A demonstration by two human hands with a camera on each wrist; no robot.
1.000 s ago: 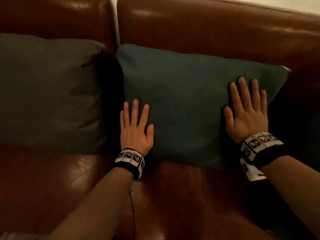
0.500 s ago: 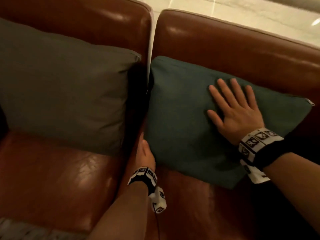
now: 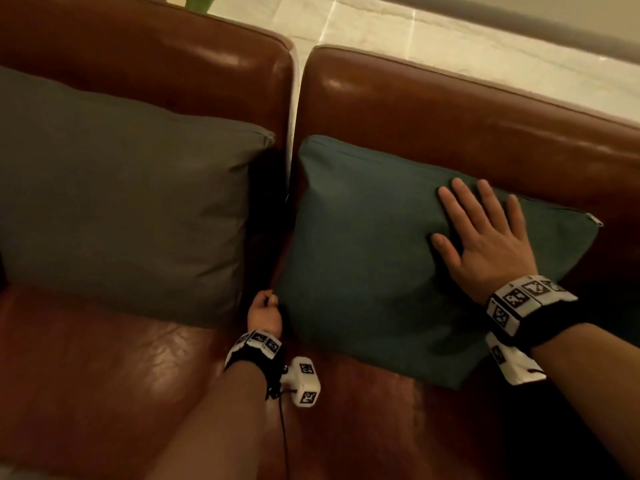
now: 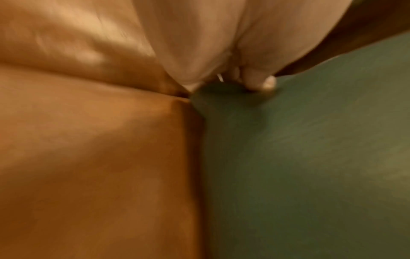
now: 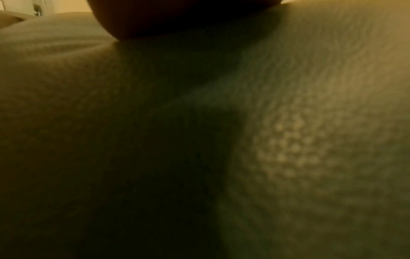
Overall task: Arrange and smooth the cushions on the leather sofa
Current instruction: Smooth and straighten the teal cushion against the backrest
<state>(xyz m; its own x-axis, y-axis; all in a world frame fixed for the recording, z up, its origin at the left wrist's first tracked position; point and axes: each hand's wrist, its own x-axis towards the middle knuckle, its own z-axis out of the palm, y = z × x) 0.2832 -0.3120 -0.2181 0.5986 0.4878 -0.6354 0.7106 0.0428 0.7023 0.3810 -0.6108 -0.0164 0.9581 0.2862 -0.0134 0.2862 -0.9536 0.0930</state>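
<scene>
A teal cushion (image 3: 363,254) leans on the right backrest of the brown leather sofa (image 3: 450,109). My right hand (image 3: 485,230) lies flat on its upper right face, fingers spread and straight. In the right wrist view the teal fabric (image 5: 310,140) fills the frame, blurred. My left hand (image 3: 265,308) is low in the gap between the cushions and pinches the teal cushion's lower left corner. The left wrist view shows a fingertip (image 4: 269,84) pressed on the teal cushion (image 4: 310,157) beside the leather (image 4: 88,157). A grey cushion (image 3: 121,202) stands upright on the left seat.
The two backrests meet at a narrow gap (image 3: 294,116) just above my left hand. Bare leather seat (image 3: 104,375) runs in front of both cushions. Pale tiled floor (image 3: 450,36) shows behind the sofa.
My left hand left the teal cushion's face and dropped to its lower left corner, where it now pinches. My right hand slid from the right edge toward the upper middle.
</scene>
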